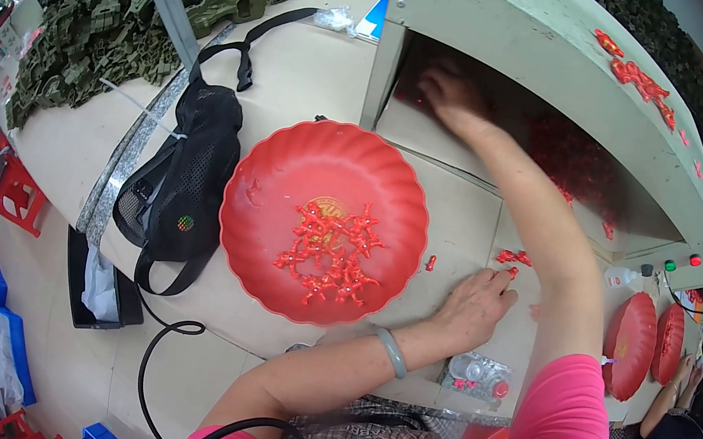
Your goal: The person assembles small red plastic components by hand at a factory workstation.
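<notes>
My left hand [469, 310], with a pale bracelet at the wrist, rests low over the table with its fingers drawn together. A small red plastic piece [512, 272] shows at its fingertips. Beyond that hand lie several more red toy pieces [512, 257]. My right hand [453, 98] reaches into the dark opening of a pale metal machine housing [385, 66]; shadow and blur hide its fingers. Deeper in the opening, to the right, is a heap of red pieces [569, 159]. Left of my hands stands a red fluted basin [266, 195] holding several small red toy figures [330, 258].
A black mesh bag [206, 137] with straps lies left of the basin. Green plastic toy parts [102, 34] are heaped at the far left. A clear tray [474, 375] sits below my left hand. Red pieces [644, 83] lie atop the housing. A black cable [148, 362] hangs by the table edge.
</notes>
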